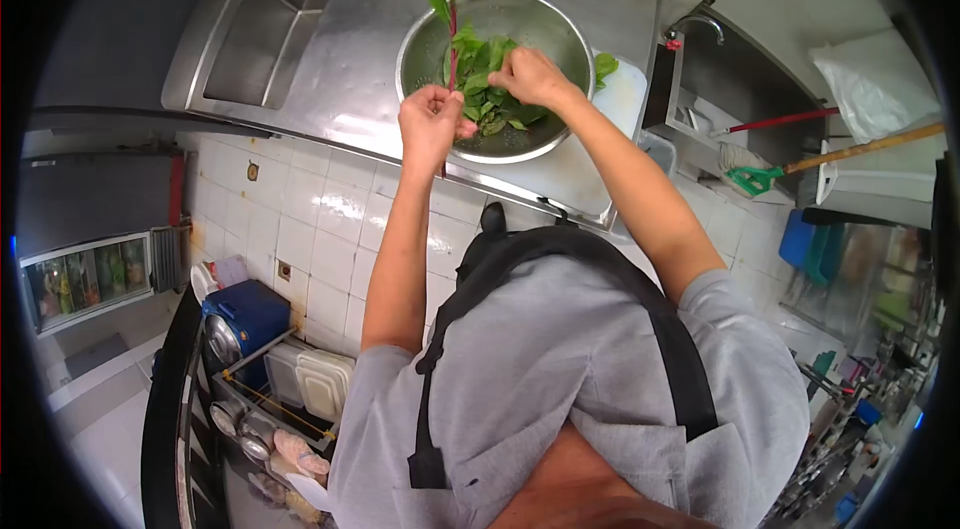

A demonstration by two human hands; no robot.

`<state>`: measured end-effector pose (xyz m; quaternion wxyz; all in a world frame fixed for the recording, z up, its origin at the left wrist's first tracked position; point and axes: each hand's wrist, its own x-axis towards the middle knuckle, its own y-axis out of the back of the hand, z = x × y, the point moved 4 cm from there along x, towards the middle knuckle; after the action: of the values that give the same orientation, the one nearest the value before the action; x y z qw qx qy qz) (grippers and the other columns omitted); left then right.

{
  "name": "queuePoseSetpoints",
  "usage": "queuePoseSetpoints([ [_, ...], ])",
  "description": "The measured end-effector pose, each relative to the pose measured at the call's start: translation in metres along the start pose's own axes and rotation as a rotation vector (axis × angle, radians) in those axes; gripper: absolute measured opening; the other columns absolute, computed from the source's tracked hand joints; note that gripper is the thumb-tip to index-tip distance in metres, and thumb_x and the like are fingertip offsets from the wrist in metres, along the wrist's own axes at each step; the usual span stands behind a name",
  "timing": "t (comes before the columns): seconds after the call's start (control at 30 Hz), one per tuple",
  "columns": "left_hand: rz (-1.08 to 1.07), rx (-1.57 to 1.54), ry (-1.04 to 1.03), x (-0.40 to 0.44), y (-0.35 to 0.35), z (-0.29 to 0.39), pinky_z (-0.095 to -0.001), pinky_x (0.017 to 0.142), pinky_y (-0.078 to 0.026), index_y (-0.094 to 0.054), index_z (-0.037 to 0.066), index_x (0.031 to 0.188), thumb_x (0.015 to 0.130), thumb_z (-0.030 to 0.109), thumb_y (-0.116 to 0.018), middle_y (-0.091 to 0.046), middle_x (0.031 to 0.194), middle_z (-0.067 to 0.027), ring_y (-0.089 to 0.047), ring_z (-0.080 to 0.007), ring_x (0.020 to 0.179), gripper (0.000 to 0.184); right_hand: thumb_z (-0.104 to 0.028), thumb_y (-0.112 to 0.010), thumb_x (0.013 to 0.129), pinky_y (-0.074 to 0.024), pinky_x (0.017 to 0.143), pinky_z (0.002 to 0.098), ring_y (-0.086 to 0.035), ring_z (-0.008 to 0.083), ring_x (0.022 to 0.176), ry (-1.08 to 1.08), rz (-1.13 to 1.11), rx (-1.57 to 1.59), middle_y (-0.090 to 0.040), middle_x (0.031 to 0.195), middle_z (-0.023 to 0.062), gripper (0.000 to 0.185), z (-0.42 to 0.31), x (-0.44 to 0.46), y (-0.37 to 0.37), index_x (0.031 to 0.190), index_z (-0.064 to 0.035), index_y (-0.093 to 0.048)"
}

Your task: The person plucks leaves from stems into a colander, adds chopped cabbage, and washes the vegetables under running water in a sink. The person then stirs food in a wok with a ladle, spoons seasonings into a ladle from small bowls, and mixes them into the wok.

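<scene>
My left hand is closed on a long reddish stem with a green leaf at its top, held upright over the near left rim of a large steel bowl. Loose green leaves lie in the bowl. Over its right part, my right hand has its fingers pressed together beside the leaves; what they hold, if anything, is hidden. The bowl stands partly on a white cutting board, where another green leaf shows at the bowl's right edge.
A steel counter carries the bowl, with a sink at its left. To the right are a second tap, a red-handled tool and a mop. A blue container stands low at the left.
</scene>
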<state>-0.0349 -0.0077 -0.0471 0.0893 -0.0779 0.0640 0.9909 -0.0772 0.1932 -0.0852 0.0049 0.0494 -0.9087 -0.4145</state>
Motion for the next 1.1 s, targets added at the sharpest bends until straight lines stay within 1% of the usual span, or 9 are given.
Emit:
queuePoseSetpoints([
  [0.07,0.039,0.027,-0.054,0.003,0.006,-0.003,-0.0246,0.048,-0.057,-0.060,-0.005,0.086,0.098,0.005,-0.063,-0.065,0.068,-0.0099,-0.070,-0.0176,0.057,0.016,-0.023,-0.073,0.092,-0.0574,0.064,0.0404,-0.071,0.0267,0.063,-0.075,-0.177,0.168,-0.072,0.080,0.0177,0.027,-0.024,-0.013,0.017,0.093,0.0033,-0.070],
  [0.17,0.018,-0.047,-0.024,-0.001,0.003,-0.005,-0.0258,0.048,-0.057,-0.059,-0.004,0.085,0.096,0.003,-0.064,-0.065,0.070,-0.0092,-0.071,-0.0177,0.057,0.014,-0.022,-0.070,0.098,-0.0537,0.055,0.0289,-0.066,0.0102,0.061,-0.078,-0.071,0.826,-0.070,0.080,0.0067,0.024,-0.046,-0.009,0.009,0.100,0.0016,-0.070],
  [0.27,-0.026,-0.132,-0.038,0.000,-0.002,-0.005,-0.0261,0.050,-0.058,-0.057,-0.003,0.086,0.097,0.003,-0.063,-0.065,0.075,-0.0100,-0.071,-0.0186,0.059,0.013,-0.018,-0.067,0.100,-0.0534,0.054,0.0259,-0.065,0.0110,0.059,-0.148,-0.020,1.073,-0.070,0.084,0.0052,0.019,-0.051,-0.007,0.002,0.097,0.0011,-0.068],
  [0.47,-0.131,-0.327,0.056,-0.003,-0.011,0.003,-0.0270,0.055,-0.059,-0.061,-0.004,0.097,0.099,0.006,-0.060,-0.065,0.080,-0.0086,-0.070,-0.0180,0.063,0.011,-0.017,-0.071,0.096,-0.0514,0.054,0.0254,-0.066,0.0098,0.063,-0.179,-0.249,1.492,-0.069,0.074,0.0042,0.018,-0.035,-0.007,-0.020,0.092,0.0006,-0.068],
  [0.67,-0.066,-0.257,0.092,0.014,-0.009,-0.027,-0.0240,0.049,-0.051,-0.064,-0.004,0.101,0.100,0.010,-0.063,-0.065,0.075,-0.0061,-0.064,-0.0125,0.056,0.014,-0.018,-0.066,0.092,-0.0546,0.065,0.0471,-0.071,0.0349,0.071,0.181,0.154,0.014,-0.070,0.074,0.0189,0.022,-0.064,-0.026,0.001,0.081,0.0007,-0.066],
  [0.7,-0.042,-0.232,0.095,0.014,-0.009,-0.028,-0.0239,0.047,-0.050,-0.064,-0.004,0.100,0.100,0.009,-0.063,-0.064,0.075,-0.0060,-0.063,-0.0121,0.055,0.013,-0.019,-0.062,0.091,-0.0541,0.070,0.0538,-0.069,0.0437,0.075,0.147,0.163,0.014,-0.070,0.079,0.0236,0.021,-0.067,-0.029,0.001,0.085,0.0003,-0.067],
  [0.83,0.076,-0.071,0.026,0.005,0.000,-0.019,-0.0252,0.043,-0.045,-0.065,-0.006,0.095,0.097,0.004,-0.061,-0.063,0.070,-0.0066,-0.060,-0.0116,0.049,0.011,-0.022,-0.063,0.093,-0.0561,0.074,0.0523,-0.071,0.0421,0.080,-0.053,0.245,-0.196,-0.072,0.084,0.0202,0.022,-0.032,-0.018,0.003,0.090,-0.0014,-0.070],
  [0.93,0.118,0.094,-0.053,-0.005,0.014,-0.001,-0.0247,0.043,-0.043,-0.064,-0.007,0.098,0.097,0.005,-0.061,-0.062,0.073,-0.0060,-0.059,-0.0108,0.050,0.012,-0.025,-0.068,0.092,-0.0568,0.073,0.0502,-0.071,0.0413,0.087,0.038,-0.086,-0.386,-0.073,0.092,0.0197,0.022,-0.020,-0.030,0.021,0.099,-0.0050,-0.073],
  [1.1,0.133,0.274,-0.191,-0.015,0.017,0.017,-0.0254,0.045,-0.042,-0.064,-0.007,0.099,0.098,0.005,-0.061,-0.063,0.077,-0.0053,-0.057,-0.0092,0.052,0.013,-0.021,-0.068,0.091,-0.0561,0.071,0.0491,-0.071,0.0378,0.086,0.310,0.163,-0.238,-0.072,0.091,0.0170,0.016,-0.074,-0.034,0.052,0.093,-0.0059,-0.072],
])
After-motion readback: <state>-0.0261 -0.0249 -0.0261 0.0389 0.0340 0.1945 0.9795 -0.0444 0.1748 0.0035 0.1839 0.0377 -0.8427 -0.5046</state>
